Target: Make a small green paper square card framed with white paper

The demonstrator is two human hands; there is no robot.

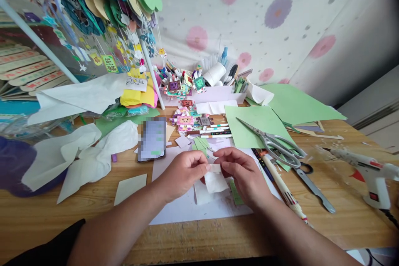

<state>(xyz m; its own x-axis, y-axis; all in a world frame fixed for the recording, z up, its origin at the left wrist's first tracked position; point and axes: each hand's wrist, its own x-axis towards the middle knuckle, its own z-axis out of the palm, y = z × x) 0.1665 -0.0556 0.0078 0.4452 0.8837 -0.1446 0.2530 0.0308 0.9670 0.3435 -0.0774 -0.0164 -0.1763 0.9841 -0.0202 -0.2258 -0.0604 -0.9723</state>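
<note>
My left hand (187,172) pinches the upper left edge of a small piece of white paper (216,183), which has a narrow folded strip along its top. On the right side, my right hand (245,172) has its fingers curled in at the paper's upper right edge; the exact contact is partly hidden. Beneath both hands lies a large white sheet (174,210). Another whitish piece of paper (202,197) rests on that sheet under the held one. A small green paper piece (236,193) is beside my right hand.
Open scissors (274,141) lie on green paper (240,122) at the right, near a thick pen (285,189) and a glue gun (369,174). Left of the sheet are a phone (152,139) and crumpled tissue (106,153). Pens and paper figures (185,120) crowd the back.
</note>
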